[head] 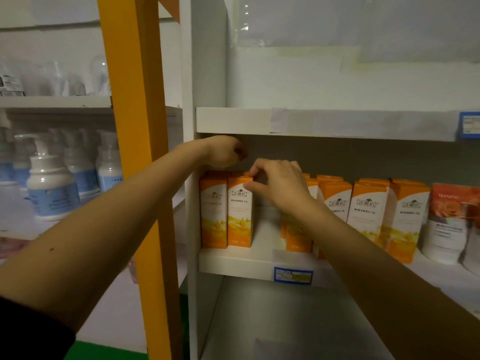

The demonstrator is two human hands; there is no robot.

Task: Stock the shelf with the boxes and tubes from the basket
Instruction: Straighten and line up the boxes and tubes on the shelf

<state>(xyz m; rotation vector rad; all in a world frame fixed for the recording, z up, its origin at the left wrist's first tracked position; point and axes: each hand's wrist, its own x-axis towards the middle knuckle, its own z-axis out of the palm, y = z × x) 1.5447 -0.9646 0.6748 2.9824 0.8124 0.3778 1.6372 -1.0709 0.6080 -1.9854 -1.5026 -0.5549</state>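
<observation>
White shelving is filling the frame, its middle shelf (233, 261) carrying a row of upright orange-and-white cartons. At the row's nine o'clock end the leftmost box (213, 211) is standing against the side panel, with the second box (240, 211) touching it. The person's right hand (280, 183) is pinching the second box's top corner between thumb and forefinger. The left hand (226, 152) is hanging at twelve o'clock of the leftmost box, under the upper board, fingers curled away from the camera; whether it is gripping anything cannot be told. The two hands are sitting near each other but apart. A strip of bare shelf is showing at three o'clock of the second box, and beyond it further boxes (366, 206) are standing close together, one partly hidden behind the right forearm. A red-and-white pouch (452, 222) is closing the row at its three o'clock end. A blue price label (293, 275) is sitting on the shelf lip at six o'clock of the right hand. An orange post (137, 126) is crossing behind the left forearm, and blurred pump bottles (52, 185) are lining a neighbouring shelf at nine o'clock.
</observation>
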